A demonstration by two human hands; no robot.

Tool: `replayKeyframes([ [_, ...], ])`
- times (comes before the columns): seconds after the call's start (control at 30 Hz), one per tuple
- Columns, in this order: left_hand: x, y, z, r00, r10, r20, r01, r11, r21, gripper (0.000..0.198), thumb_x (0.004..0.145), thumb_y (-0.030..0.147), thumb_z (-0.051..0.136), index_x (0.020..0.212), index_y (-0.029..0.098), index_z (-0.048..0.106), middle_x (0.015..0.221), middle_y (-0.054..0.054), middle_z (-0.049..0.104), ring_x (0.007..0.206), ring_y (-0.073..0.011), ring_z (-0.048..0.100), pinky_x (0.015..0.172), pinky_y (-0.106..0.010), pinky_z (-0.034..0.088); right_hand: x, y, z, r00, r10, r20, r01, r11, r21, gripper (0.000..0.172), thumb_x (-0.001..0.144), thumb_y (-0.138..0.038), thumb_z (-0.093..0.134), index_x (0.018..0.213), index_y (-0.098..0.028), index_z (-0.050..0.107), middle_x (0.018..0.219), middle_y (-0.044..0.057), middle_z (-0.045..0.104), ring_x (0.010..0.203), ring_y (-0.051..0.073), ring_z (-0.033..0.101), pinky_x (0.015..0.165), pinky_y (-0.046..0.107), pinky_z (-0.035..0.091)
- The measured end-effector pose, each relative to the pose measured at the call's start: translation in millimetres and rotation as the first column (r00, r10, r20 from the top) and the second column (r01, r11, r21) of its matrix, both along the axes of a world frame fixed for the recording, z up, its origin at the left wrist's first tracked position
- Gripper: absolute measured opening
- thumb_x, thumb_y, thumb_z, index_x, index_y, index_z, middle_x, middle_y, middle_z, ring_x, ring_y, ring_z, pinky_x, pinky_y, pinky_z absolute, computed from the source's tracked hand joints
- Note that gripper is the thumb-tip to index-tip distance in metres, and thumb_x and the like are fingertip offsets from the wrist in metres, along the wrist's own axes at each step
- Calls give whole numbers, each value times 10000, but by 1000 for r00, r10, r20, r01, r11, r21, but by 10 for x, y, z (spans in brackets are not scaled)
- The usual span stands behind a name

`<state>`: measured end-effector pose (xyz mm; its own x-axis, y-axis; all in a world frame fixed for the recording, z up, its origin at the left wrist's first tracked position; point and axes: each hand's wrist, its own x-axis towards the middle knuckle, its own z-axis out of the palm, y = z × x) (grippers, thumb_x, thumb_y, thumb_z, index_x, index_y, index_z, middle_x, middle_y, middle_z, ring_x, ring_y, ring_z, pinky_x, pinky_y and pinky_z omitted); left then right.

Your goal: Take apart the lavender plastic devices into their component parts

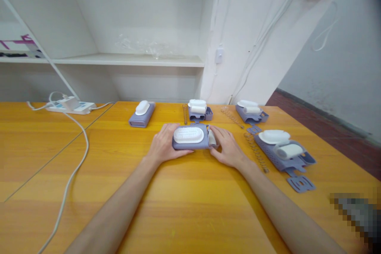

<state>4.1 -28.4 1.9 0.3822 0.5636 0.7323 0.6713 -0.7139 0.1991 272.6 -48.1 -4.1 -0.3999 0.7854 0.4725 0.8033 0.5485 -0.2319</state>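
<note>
A purple plastic case [193, 145] lies crosswise on the table in front of me, with a white oval brush [188, 135] on its upper face, bristles up. Its left end is gripped by my left hand [164, 143], thumb along the near side. At the right end my right hand [225, 145] has its fingers around the case, beside a white roll [212, 138] that partly shows there. My right palm hides part of that end. Just behind stands another purple case [194, 116] with a white oval piece and a white roll on it.
A closed-looking purple case [142, 116] sits back left. Two cases [251, 113] with white rolls stand at the right, with coil springs [256, 152] and a flat purple plate [301, 183] nearby. A power strip [71, 106] and white cable [77, 166] occupy the left. A pixelated object [358, 214] lies front right.
</note>
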Motion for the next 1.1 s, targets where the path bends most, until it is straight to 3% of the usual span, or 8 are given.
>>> replayKeyframes([
  [0.4,14,-7,17,1000,11,-16,-12,1000,-16,822,624,646,682,1242,190,387,1126,-108,579,1064,-265,556,893,-398,499,21,50,-83,999,-39,12,39,999,16,705,705,-207,533,1382,-133,350,1355,138,459,1213,292,440,1022,467,354],
  [0.8,16,-1,17,1000,5,-10,-6,1000,-26,820,619,643,689,1236,188,399,1142,-108,582,1066,-258,560,902,-388,496,20,62,-78,998,-67,0,67,997,32,604,812,-347,539,1358,-145,379,1333,136,476,1196,296,452,1010,463,362],
  [1.1,16,-7,27,1000,-7,1,7,998,-55,827,618,622,702,1258,201,389,1162,-103,584,1082,-267,562,909,-402,490,18,23,-35,1000,-27,12,26,997,68,779,787,-365,540,1451,-175,180,1376,138,422,1260,314,391,1060,541,270],
])
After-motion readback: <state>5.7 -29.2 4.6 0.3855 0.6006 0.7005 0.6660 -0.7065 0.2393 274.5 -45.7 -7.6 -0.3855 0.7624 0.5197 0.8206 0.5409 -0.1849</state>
